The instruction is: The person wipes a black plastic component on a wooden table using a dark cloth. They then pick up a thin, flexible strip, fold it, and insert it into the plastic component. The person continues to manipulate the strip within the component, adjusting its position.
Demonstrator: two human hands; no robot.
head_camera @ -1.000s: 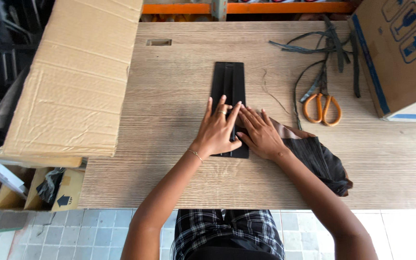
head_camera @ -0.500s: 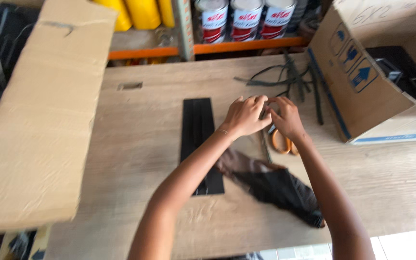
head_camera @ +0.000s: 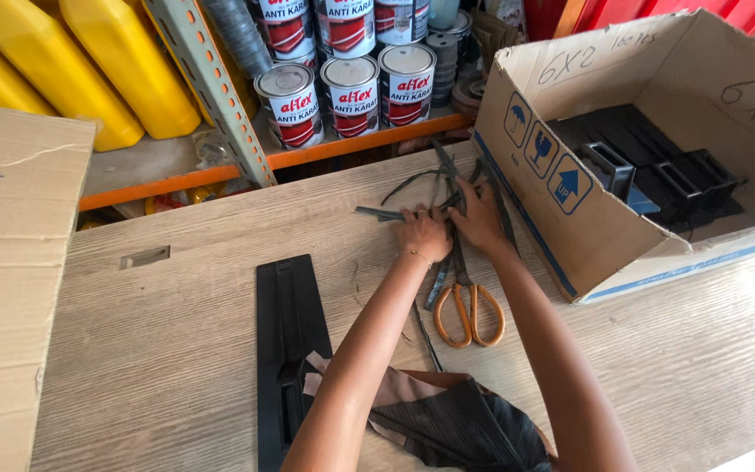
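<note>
Both hands reach to the far side of the wooden bench (head_camera: 176, 350), into a loose pile of thin dark strips (head_camera: 434, 188) lying just in front of the shelf edge. The left hand (head_camera: 424, 232) rests knuckles up on the strips, its fingers curled down among them; whether they pinch one cannot be told. The right hand (head_camera: 480, 217) lies just beside it, touching the same pile, fingers bent over the strips, grip likewise unclear. Orange-handled scissors (head_camera: 469, 306) lie flat on the bench between the two forearms, blades pointing toward the hands. A long black flat piece (head_camera: 283, 332) lies to the left, well apart from the hands. An open cardboard box (head_camera: 561, 201) holding black parts stands just right of the right hand. Paint tins (head_camera: 351, 92) and yellow jugs (head_camera: 124, 61) stand on the shelf behind.
</note>
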